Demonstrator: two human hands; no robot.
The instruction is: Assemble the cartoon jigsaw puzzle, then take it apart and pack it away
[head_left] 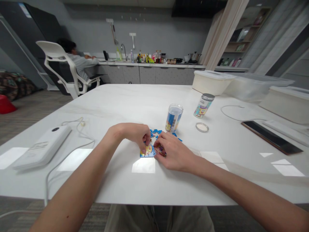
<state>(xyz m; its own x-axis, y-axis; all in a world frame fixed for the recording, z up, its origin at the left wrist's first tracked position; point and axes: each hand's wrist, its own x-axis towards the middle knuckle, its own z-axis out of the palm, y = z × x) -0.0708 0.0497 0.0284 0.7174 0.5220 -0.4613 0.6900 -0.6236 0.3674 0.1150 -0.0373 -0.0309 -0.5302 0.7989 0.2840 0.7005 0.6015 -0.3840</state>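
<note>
A partly assembled jigsaw puzzle (147, 152) with blue edges and yellow cartoon art lies flat on the white table. The fingers of my left hand (137, 133) are bent down onto its left side, thumb and fingertips pressed on the pieces. At its right side, my right hand (175, 153) pinches a dark, multicoloured puzzle piece (160, 150) that looks slightly tilted; the fingers partly cover it. Loose blue pieces (177, 137) lie just beyond my right hand. Behind them stands an uncapped clear canister (174, 118) with a blue and yellow label.
A second, lidded canister (204, 105) stands farther right, near a round ring-like lid (202, 127). A phone (271, 137) lies right; a white power strip-like box (44, 146) with a cable lies left. Storage boxes (212, 83) line the back right. A person (83, 64) sits beyond the table.
</note>
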